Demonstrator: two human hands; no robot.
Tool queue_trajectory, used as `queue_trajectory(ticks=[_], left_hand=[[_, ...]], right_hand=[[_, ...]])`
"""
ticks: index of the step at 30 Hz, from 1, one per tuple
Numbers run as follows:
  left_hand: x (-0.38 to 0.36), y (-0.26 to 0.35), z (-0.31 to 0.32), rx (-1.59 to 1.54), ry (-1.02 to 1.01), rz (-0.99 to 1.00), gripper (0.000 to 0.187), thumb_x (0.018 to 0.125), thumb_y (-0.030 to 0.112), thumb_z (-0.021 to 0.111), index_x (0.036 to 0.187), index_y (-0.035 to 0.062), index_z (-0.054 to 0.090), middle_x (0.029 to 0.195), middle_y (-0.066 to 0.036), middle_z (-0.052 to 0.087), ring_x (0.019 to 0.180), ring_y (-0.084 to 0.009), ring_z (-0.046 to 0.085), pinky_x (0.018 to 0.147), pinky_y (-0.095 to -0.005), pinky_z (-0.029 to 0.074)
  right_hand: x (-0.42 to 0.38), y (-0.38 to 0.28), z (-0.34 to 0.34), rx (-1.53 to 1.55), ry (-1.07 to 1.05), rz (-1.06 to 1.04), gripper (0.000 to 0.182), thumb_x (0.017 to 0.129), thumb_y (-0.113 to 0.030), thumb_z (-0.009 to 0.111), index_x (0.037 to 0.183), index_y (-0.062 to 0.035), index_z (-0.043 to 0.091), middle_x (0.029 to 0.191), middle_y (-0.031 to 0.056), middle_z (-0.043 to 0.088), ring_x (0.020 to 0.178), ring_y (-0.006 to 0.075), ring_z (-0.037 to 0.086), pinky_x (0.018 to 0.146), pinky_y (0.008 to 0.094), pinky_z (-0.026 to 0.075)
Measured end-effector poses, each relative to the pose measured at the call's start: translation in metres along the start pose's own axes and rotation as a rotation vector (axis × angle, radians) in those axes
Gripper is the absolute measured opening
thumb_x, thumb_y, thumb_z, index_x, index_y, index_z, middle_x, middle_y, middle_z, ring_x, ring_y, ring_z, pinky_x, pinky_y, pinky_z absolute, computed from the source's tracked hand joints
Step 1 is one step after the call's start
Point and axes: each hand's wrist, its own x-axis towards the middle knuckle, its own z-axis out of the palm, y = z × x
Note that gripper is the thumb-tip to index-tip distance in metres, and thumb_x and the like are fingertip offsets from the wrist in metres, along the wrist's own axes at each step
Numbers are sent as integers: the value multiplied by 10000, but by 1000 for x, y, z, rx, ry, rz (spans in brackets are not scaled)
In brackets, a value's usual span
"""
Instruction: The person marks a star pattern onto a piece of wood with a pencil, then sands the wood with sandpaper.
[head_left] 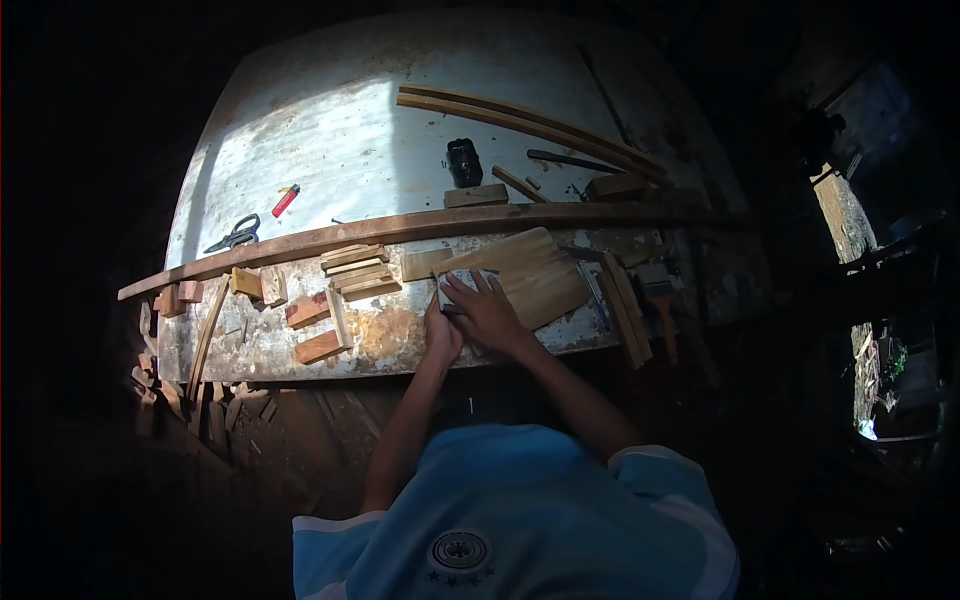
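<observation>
A small flat piece with a pale, whitish face (455, 283) lies between my hands near the bench's front edge. My left hand (441, 332) is closed on its left and near side. From the right, my right hand (487, 312) grips it, fingers laid over its upper face and thumb at the near edge; the palm covers part of it. A broad brown wooden board (540, 275) lies just right of the piece, partly behind my right hand. Left of it sits a short wood block (425, 264).
A long wooden bar (350, 237) crosses the workbench (300, 130). Beyond it are scissors (236, 234), a red lighter (286, 201), a black container (463, 163) and long strips (520, 122). Stacked wood pieces (358, 270) lie left, a paintbrush (661, 300) right.
</observation>
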Motion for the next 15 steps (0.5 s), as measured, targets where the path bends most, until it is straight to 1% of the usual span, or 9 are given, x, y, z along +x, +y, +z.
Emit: queue_trajectory(ticks=[1, 3, 5, 6, 8, 10, 11, 13, 15], left_hand=[[-7, 3, 6, -2, 32, -16, 345, 999, 237, 336, 1230, 12, 461, 1205, -137, 538, 1162, -246, 500, 1001, -385, 402], [-6, 5, 12, -62, -20, -31, 348, 1001, 234, 318, 1234, 19, 462, 1205, -132, 532, 1150, -244, 507, 1000, -381, 406], [-5, 11, 12, -78, -33, -89, 354, 1003, 228, 307, 1249, 21, 455, 1224, -131, 523, 1150, -246, 507, 1005, -376, 402], [-12, 17, 23, 0, 10, -70, 360, 1007, 215, 306, 1275, 14, 438, 1250, -121, 512, 1155, -239, 506, 1014, -366, 394], [-5, 9, 21, -16, -58, 11, 358, 1008, 209, 315, 1289, 18, 429, 1258, -111, 511, 1150, -226, 507, 1011, -358, 394], [2, 2, 14, -19, -86, 72, 345, 1008, 198, 334, 1298, 36, 428, 1262, -98, 511, 1155, -202, 502, 1007, -352, 396], [0, 4, 10, -12, -29, 41, 345, 1008, 203, 333, 1298, 42, 429, 1260, -99, 511, 1158, -205, 499, 1008, -353, 395], [0, 7, 11, 9, 60, -32, 344, 1009, 214, 330, 1297, 55, 431, 1257, -101, 510, 1165, -211, 495, 1010, -354, 394], [-9, 15, 25, -40, 8, -84, 346, 1012, 237, 318, 1281, 58, 440, 1239, -101, 517, 1159, -222, 498, 1010, -358, 395]], right_hand=[[17, -1, 6, -3, 20, 25, 517, 881, -274, 554, 1366, -150, 425, 1457, 92, 360, 1325, 445, 285, 1069, 575, 225], [35, 0, 9, -20, 60, 76, 521, 883, -285, 549, 1370, -150, 420, 1456, 91, 362, 1324, 448, 286, 1065, 579, 226], [-3, -4, -1, -2, -21, 71, 520, 881, -283, 554, 1367, -152, 425, 1453, 94, 367, 1322, 451, 288, 1056, 585, 234], [-26, -7, -6, 4, -59, 51, 519, 880, -281, 557, 1366, -153, 427, 1452, 96, 369, 1322, 452, 288, 1052, 589, 238], [-72, -12, -10, -42, -86, 83, 529, 876, -282, 571, 1370, -159, 425, 1445, 104, 377, 1322, 454, 289, 1041, 599, 251], [-59, -7, -12, -45, -75, 56, 528, 878, -284, 570, 1372, -164, 424, 1447, 99, 376, 1322, 454, 290, 1044, 594, 251], [-55, -8, -9, -31, -60, 65, 528, 879, -285, 570, 1373, -167, 424, 1447, 97, 376, 1321, 454, 291, 1045, 591, 251], [-13, 0, -5, 18, -23, 74, 508, 901, -314, 522, 1379, -178, 418, 1455, 87, 366, 1333, 443, 270, 1077, 567, 199], [18, 0, 3, 40, 51, 115, 506, 908, -330, 497, 1382, -176, 413, 1460, 83, 359, 1340, 439, 257, 1090, 559, 168]])
